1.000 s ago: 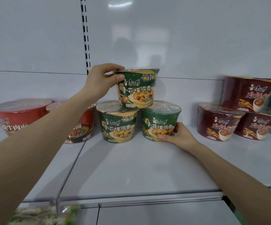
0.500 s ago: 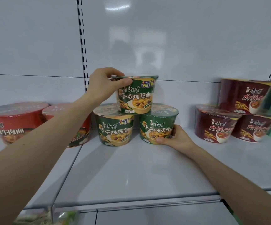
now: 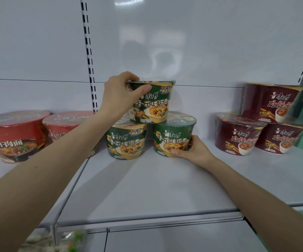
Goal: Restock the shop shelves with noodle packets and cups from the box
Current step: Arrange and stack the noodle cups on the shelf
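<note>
A person's left hand (image 3: 119, 93) gripped the rim of a green noodle cup (image 3: 154, 104) perched across two matching cups (image 3: 127, 140) on the shelf (image 3: 147, 188), while the right hand (image 3: 194, 151) clasped the right base cup (image 3: 172, 139), apparently to steady the little stack.

Top green cup (image 3: 156, 106) in the left hand (image 3: 119, 96) and lower green cup (image 3: 172, 140) in the right hand (image 3: 197, 152): shiny, crinkly plastic film. Shelf (image 3: 147, 188) beneath both hands is smooth painted metal, I think, softly glossy.
</note>
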